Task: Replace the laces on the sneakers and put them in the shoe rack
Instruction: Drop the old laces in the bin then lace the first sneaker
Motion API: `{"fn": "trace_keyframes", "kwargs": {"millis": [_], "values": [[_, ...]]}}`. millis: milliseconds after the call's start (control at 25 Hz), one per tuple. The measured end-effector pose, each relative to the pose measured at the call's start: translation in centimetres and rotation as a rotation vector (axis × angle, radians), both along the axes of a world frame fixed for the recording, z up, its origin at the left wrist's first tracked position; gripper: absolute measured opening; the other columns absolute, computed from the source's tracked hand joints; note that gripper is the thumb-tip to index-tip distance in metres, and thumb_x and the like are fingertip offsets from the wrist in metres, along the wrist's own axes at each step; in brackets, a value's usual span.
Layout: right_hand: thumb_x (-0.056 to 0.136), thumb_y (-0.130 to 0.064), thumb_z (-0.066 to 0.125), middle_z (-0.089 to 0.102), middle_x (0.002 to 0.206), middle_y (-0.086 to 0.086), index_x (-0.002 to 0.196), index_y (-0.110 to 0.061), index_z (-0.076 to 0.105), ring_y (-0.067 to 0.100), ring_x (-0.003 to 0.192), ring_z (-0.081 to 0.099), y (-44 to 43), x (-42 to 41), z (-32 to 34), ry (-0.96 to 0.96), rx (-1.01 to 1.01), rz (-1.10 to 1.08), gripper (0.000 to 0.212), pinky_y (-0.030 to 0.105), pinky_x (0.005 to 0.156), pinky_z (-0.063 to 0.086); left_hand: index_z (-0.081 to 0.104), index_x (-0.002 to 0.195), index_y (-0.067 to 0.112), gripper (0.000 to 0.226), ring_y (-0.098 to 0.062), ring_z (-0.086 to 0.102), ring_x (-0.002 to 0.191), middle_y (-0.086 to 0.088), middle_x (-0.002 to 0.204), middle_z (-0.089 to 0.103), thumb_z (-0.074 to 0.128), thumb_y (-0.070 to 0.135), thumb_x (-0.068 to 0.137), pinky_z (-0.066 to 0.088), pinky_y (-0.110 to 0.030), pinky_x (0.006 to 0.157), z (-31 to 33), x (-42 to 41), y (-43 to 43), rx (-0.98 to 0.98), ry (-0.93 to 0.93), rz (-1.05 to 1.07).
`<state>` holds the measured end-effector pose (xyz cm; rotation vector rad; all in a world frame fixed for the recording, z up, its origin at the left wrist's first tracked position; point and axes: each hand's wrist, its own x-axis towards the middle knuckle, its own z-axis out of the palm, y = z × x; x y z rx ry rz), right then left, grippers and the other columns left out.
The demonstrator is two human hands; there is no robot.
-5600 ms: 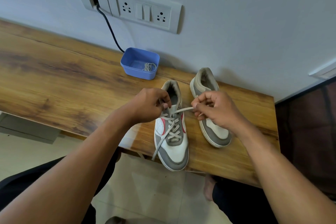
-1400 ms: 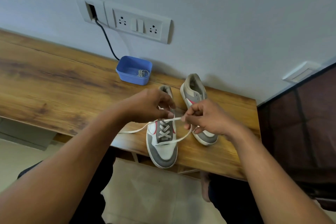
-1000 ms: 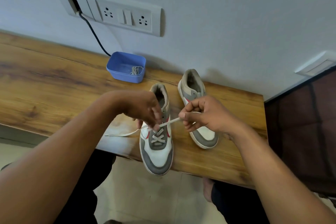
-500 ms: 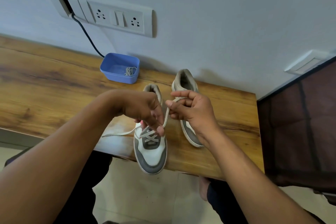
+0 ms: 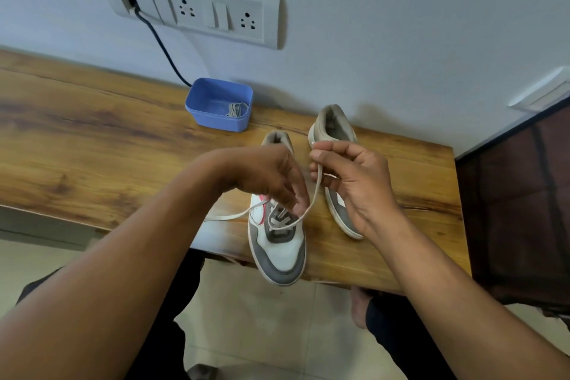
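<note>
Early work, it seems: the near sneaker point(image 5: 279, 253) at the table point(image 5: 92, 139) edge has its lace point(image 5: 311, 203) through only the lowest eyelets, pinched aloft by the right hand point(image 5: 354, 176), while the left hand point(image 5: 265, 176) is at the eyelets, its grip unclear.

No text, brand, number or sign can be read. No legible marking is seen on the near sneaker point(image 5: 279, 253), the far sneaker point(image 5: 334, 129), the blue plastic box point(image 5: 216, 124) or the wall socket panel point(image 5: 216, 14).

On your table point(image 5: 92, 139), one sneaker point(image 5: 279, 253) stands left of the other sneaker point(image 5: 334, 129); behind them, leftward, a tub point(image 5: 216, 124) holds what may be a coiled lace point(image 5: 236, 108).
</note>
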<state>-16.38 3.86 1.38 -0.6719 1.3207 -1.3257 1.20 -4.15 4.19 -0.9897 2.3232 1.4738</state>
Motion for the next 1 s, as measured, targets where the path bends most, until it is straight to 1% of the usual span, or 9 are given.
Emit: {"fn": "trace_keyframes", "kwargs": {"millis": [120,160,320,440,520,640,760,880,1000], "values": [[0.078,0.007,0.084,0.073,0.073,0.012,0.090,0.002,0.074,0.022,0.066,0.070,-0.1,-0.2,0.2,0.150,-0.064,0.033,0.017,0.029,0.065,0.062,0.080,0.091,0.021,0.009,-0.015,0.067,0.085,0.004,0.086,0.074,0.081,0.027,0.084,0.051,-0.027,0.068,-0.2,1.7,-1.4,-0.412,-0.039,0.217],[0.078,0.006,0.085,0.074,0.073,0.013,0.090,0.002,0.074,0.022,0.066,0.071,0.0,-0.4,0.2,0.231,-0.085,0.050,0.017,0.029,0.064,0.062,0.079,0.090,0.022,0.010,-0.014,0.066,0.084,0.005,0.086,0.073,0.081,0.030,0.084,0.049,-0.026,0.065,-0.4,2.1,-1.6,-0.479,-0.064,0.262],[0.086,-0.002,0.083,0.078,0.078,0.008,0.100,-0.005,0.079,0.021,0.070,0.078,0.3,-1.4,0.2,0.573,-0.140,0.142,0.014,0.030,0.067,0.064,0.079,0.095,0.021,0.013,-0.008,0.067,0.084,0.008,0.089,0.074,0.082,0.024,0.082,0.049,-0.020,0.067,-0.9,1.4,-1.2,-0.406,-0.053,0.236],[0.089,-0.003,0.081,0.079,0.079,0.006,0.103,-0.006,0.080,0.019,0.071,0.079,0.2,-1.5,-0.4,0.617,-0.112,0.164,0.014,0.031,0.069,0.065,0.079,0.096,0.017,0.012,-0.012,0.069,0.086,0.006,0.091,0.075,0.075,0.014,0.085,0.057,-0.029,0.076,-1.5,0.5,-1.0,-0.424,-0.085,0.215],[0.091,-0.004,0.080,0.078,0.078,0.006,0.103,-0.006,0.079,0.017,0.070,0.078,0.3,-1.4,-1.2,0.645,-0.067,0.189,0.012,0.035,0.070,0.066,0.078,0.092,0.012,0.011,-0.020,0.067,0.081,0.000,0.087,0.075,0.069,0.012,0.084,0.057,-0.037,0.072,-2.3,0.1,-1.2,-0.443,-0.144,0.190],[0.093,-0.003,0.076,0.076,0.073,0.001,0.091,-0.014,0.076,0.015,0.067,0.076,0.6,-1.5,-2.4,0.732,-0.015,0.242,0.011,0.042,0.070,0.066,0.073,0.089,0.005,0.012,-0.020,0.057,0.071,-0.007,0.082,0.069,0.071,0.016,0.083,0.046,-0.031,0.061,-3.1,-0.4,-1.2,-0.377,-0.206,0.180],[0.093,-0.011,0.076,0.073,0.076,-0.007,0.084,-0.027,0.073,0.012,0.070,0.071,0.9,-1.1,-3.3,0.859,-0.025,0.289,0.019,0.042,0.072,0.063,0.076,0.088,0.012,0.008,-0.018,0.061,0.076,-0.004,0.087,0.073,0.077,0.016,0.080,0.049,-0.031,0.066,-3.1,-0.5,-1.6,-0.325,-0.184,0.208],[0.093,-0.017,0.078,0.071,0.078,-0.010,0.082,-0.032,0.074,0.013,0.075,0.069,1.4,0.2,-4.3,0.801,-0.022,0.233,0.019,0.037,0.075,0.060,0.078,0.087,0.016,0.010,-0.022,0.067,0.087,-0.002,0.089,0.075,0.081,0.015,0.077,0.056,-0.039,0.078,-3.3,-0.5,-1.7,-0.311,-0.179,0.230],[0.094,-0.014,0.076,0.074,0.078,-0.011,0.084,-0.033,0.073,0.010,0.077,0.071,1.9,1.7,-5.2,0.683,-0.005,0.125,0.022,0.036,0.078,0.061,0.078,0.086,0.014,0.012,-0.025,0.068,0.091,-0.005,0.090,0.075,0.082,0.017,0.076,0.056,-0.043,0.082,-3.8,-0.4,-1.8,-0.310,-0.178,0.231]]}}
